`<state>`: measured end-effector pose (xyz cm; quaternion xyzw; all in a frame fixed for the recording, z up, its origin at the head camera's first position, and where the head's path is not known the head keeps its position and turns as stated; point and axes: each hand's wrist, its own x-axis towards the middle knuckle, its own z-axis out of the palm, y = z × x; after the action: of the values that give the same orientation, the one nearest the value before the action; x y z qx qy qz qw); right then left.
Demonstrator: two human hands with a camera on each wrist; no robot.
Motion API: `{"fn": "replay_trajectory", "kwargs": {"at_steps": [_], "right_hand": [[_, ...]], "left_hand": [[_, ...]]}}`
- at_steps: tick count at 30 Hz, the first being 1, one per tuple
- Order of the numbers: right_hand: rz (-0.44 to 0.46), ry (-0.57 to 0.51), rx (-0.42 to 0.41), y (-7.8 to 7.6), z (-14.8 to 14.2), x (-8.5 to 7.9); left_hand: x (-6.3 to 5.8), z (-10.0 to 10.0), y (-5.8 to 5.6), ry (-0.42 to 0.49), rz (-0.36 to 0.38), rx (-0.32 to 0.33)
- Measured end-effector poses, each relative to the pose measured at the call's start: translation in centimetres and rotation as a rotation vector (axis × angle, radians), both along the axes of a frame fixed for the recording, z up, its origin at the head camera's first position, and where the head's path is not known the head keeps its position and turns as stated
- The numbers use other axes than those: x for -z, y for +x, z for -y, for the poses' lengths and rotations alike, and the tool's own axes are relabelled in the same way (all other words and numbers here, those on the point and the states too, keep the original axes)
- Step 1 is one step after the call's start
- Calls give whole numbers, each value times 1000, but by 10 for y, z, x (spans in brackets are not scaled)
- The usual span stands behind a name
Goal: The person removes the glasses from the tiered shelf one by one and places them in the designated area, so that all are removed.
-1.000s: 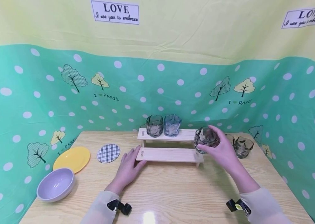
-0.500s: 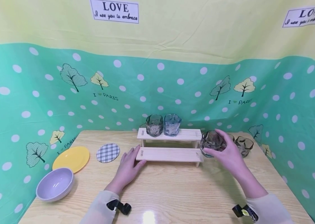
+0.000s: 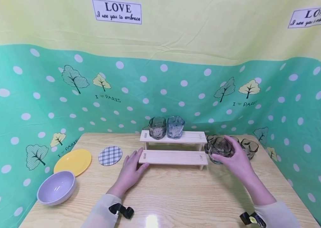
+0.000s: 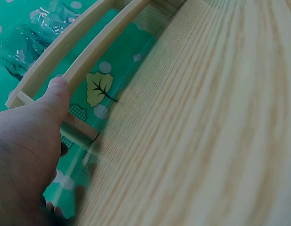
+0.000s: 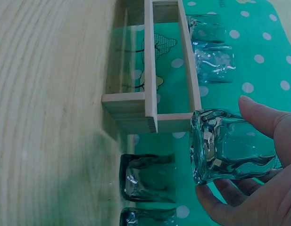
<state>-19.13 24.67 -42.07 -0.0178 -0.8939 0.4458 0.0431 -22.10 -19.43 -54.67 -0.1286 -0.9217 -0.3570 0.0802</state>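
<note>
My right hand (image 3: 236,156) grips a grey wavy glass tumbler (image 3: 220,148) just right of the two-tier wooden shelf (image 3: 174,157). In the right wrist view the held tumbler (image 5: 230,146) lies between the thumb and the fingers, apart from the shelf. My left hand (image 3: 130,169) holds the left end of the lower tier, its thumb on the front edge; some fingers are hidden in the left wrist view. On the upper tier stand a grey tumbler (image 3: 157,128) and a blue tumbler (image 3: 175,127), side by side at left of centre.
More grey tumblers, one a tumbler (image 3: 249,148) at the far right, stand on the table (image 3: 174,196), partly hidden by the right hand. At left lie a checked coaster (image 3: 110,155), a yellow plate (image 3: 76,160) and a lilac bowl (image 3: 56,188). A dotted green cloth (image 3: 137,88) hangs behind.
My right hand has carried the grey tumbler from over the shelf's right end to the right and a little nearer to me. My left hand has stayed at the shelf.
</note>
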Motion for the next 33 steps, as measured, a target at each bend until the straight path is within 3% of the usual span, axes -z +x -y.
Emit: {"fn": "replay_trajectory", "kwargs": {"at_steps": [18,26,33], "right_hand": [[71,40,-8,-5,-18,29],[61,32,-14,-13,-27,52],[89,59,-2,-11,-23,54]], "left_hand": [[1,-1,-1,10,2,-3],[2,-1,-1,2,0,-7],[3,-1,-2,-12,-28,-8]]}}
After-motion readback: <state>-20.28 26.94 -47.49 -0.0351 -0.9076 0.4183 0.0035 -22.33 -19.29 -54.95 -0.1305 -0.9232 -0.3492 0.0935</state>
